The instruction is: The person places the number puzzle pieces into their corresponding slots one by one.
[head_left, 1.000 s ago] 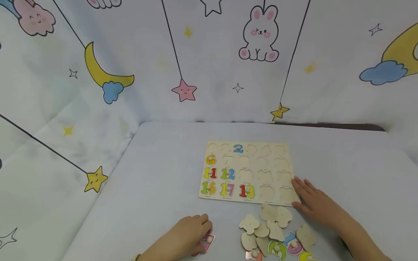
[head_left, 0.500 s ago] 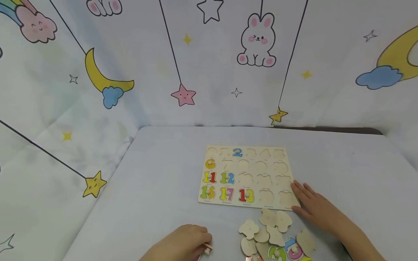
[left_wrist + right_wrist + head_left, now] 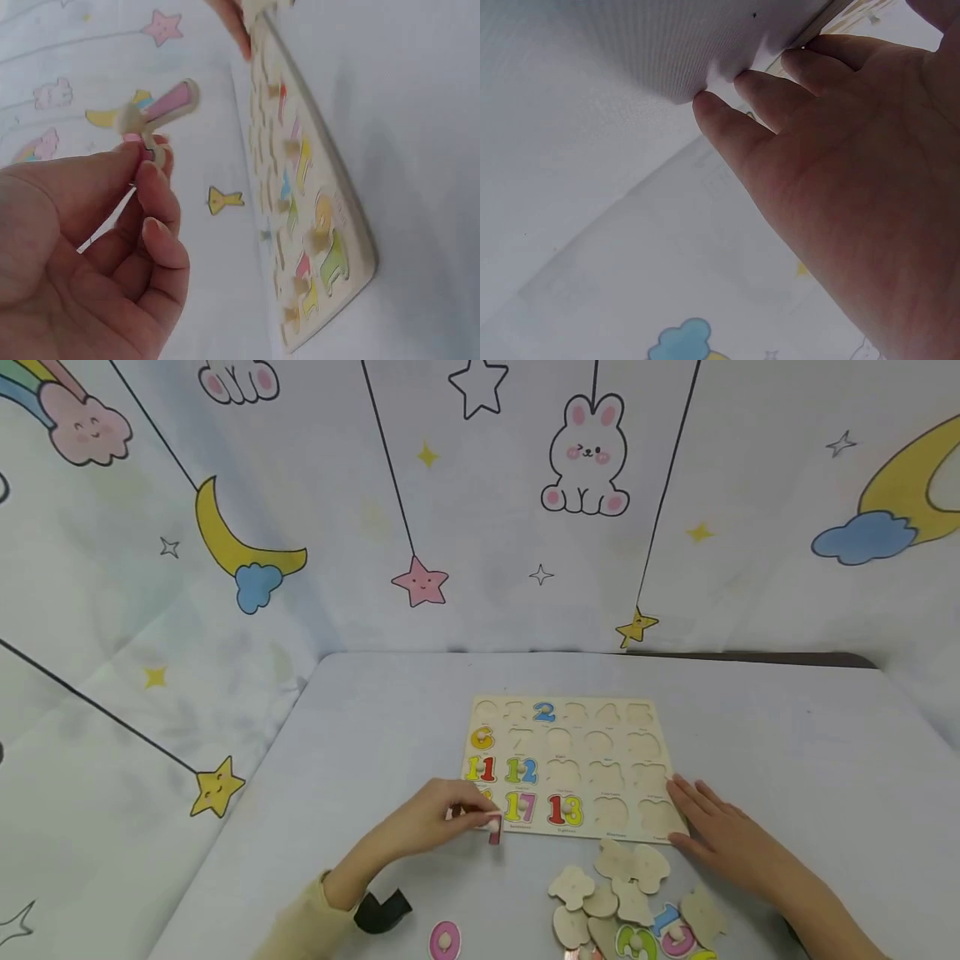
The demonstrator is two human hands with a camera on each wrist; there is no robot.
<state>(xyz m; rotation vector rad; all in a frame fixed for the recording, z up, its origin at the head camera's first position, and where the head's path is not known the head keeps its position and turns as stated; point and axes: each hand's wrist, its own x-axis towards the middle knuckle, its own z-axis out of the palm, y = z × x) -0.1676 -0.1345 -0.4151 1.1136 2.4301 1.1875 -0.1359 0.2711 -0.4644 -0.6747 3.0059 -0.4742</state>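
In the head view my left hand (image 3: 438,814) is at the lower left corner of the wooden number puzzle board (image 3: 588,827), partly covering the 16. Thumb and fingers pinch a pink number puzzle piece (image 3: 495,830), tilted on edge; its round knob and pink face (image 3: 171,103) show in the left wrist view, but its digit is unclear. My right hand (image 3: 731,839) rests with straight fingers against the board's right edge. On the board, pieces 2 (image 3: 544,712), 6, 11, 12, 17 and 18 sit in their recesses; the other recesses are bare wood.
Several loose pieces lie heaped below the board, many face down, such as a pale one (image 3: 572,887); a green piece (image 3: 636,942) is face up. A pink 0 piece (image 3: 445,940) lies apart at the front. A black strap-like thing (image 3: 382,912) is by my left wrist.
My left hand has lifted the pink number piece off the table and moved it up to the board's lower left corner. The pink 0 piece now shows. My right hand stays at the board.
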